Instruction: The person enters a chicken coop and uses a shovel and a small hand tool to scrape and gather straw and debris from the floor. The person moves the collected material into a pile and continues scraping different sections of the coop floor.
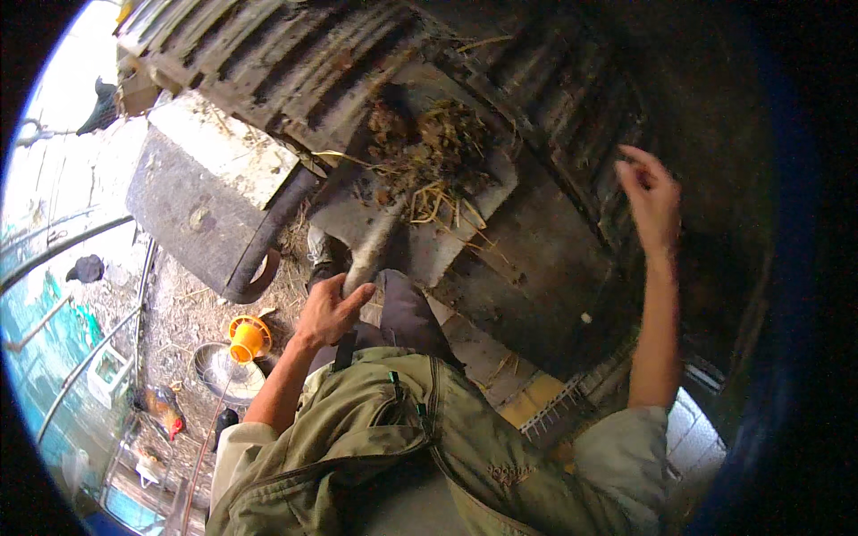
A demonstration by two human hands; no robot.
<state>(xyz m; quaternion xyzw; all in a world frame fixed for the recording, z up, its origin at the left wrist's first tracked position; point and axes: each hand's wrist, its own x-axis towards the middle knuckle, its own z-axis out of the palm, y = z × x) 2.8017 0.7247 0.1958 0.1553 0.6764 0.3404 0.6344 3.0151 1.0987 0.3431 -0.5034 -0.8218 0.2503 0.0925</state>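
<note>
My left hand (333, 310) is wrapped around the thick, pale handle (373, 249) of a shovel or scoop. Its wide grey blade (439, 251) reaches away from me and carries a heap of straw and dark litter (442, 144). Loose yellow straw hangs over the near side of the blade. Off to the right, my right hand (649, 194) is raised in the shade above dark corrugated sheeting (570, 127). Its fingers are half curled, with a gap between thumb and forefinger, and nothing shows in them.
Corrugated sheets (281, 60) cover the far side. A grey bin-like container (194, 201) with a pale board (228, 147) stands left. Below it are a yellow poultry feeder (248, 338), a round pan (224, 375) and a brown chicken (164, 409). Metal tubes (87, 362) and netting line the left.
</note>
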